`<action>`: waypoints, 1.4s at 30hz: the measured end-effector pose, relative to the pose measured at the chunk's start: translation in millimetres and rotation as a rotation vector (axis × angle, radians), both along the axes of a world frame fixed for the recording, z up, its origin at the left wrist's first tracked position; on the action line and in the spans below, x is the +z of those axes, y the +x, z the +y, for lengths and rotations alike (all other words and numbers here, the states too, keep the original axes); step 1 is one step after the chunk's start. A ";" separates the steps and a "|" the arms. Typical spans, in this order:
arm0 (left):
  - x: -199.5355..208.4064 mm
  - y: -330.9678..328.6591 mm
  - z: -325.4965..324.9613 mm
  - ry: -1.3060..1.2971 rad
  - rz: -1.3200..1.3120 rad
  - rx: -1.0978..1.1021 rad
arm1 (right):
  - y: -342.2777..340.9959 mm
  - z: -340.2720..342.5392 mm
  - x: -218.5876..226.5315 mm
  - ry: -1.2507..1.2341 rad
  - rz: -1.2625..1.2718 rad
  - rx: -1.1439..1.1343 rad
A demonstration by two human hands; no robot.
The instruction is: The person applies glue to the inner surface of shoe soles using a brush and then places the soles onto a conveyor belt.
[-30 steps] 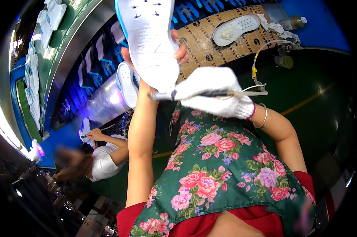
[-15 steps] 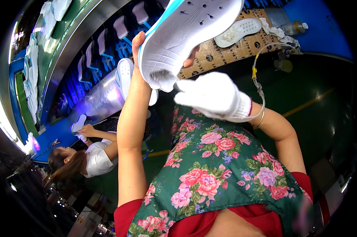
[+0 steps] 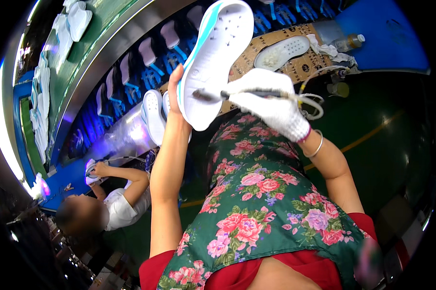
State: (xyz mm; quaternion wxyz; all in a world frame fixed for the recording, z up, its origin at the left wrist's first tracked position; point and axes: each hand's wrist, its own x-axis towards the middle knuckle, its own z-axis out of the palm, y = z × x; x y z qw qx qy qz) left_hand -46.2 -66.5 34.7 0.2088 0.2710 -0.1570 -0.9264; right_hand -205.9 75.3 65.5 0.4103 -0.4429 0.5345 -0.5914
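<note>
My bare left hand (image 3: pixel 177 89) grips a white shoe sole (image 3: pixel 215 60) by its left edge, holding it up with its inner face toward me. A turquoise band runs along the sole's side, and small holes dot its upper end. My right hand (image 3: pixel 273 104), in a white knit glove, is closed round the handle of a brush (image 3: pixel 207 95). Its dark bristles lie against the lower part of the sole. A thin clear tube (image 3: pixel 317 108) loops beside the glove's wrist. Most of my left fingers are hidden behind the sole.
On the cardboard-covered bench (image 3: pixel 249 60) lies another sole (image 3: pixel 281 53), with a clear bottle (image 3: pixel 348 42) and white cloth to its right. White soles (image 3: pixel 154 113) stand at left. Blue racks (image 3: pixel 153 75) hold more beyond. A co-worker (image 3: pixel 126 203) handles a sole at far left.
The held sole has dropped lower and shows more of its length. My right hand has turned, bringing the brush into clear view across the sole. The co-worker's hands have shifted.
</note>
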 end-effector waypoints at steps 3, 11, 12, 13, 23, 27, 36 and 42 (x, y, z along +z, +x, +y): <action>-19.4 4.7 8.4 -0.028 0.281 -0.181 | -28.5 -16.2 -9.4 -0.278 0.358 -0.168; -48.0 14.7 26.1 0.022 0.255 -0.092 | -23.5 -12.4 -18.0 -0.412 0.772 -0.275; -29.8 2.9 28.9 0.269 0.090 0.218 | -11.8 -6.2 -18.1 -0.412 0.656 -0.193; -29.9 6.3 26.2 0.145 0.147 0.133 | -3.6 1.8 -8.7 -0.371 0.450 -0.029; -14.5 14.6 17.1 -0.273 0.216 -0.005 | -43.2 42.4 -24.3 -0.052 -0.748 -0.228; 0.3 11.8 10.0 -0.333 0.262 -0.026 | -36.0 57.8 -60.5 0.003 -0.929 -0.412; 18.3 -3.6 1.6 -0.371 0.171 -0.076 | -36.6 81.3 -100.5 -0.023 -1.006 -0.595; 8.7 -10.5 3.4 -0.372 0.149 -0.104 | -54.7 72.8 -76.9 -0.159 -0.990 -0.696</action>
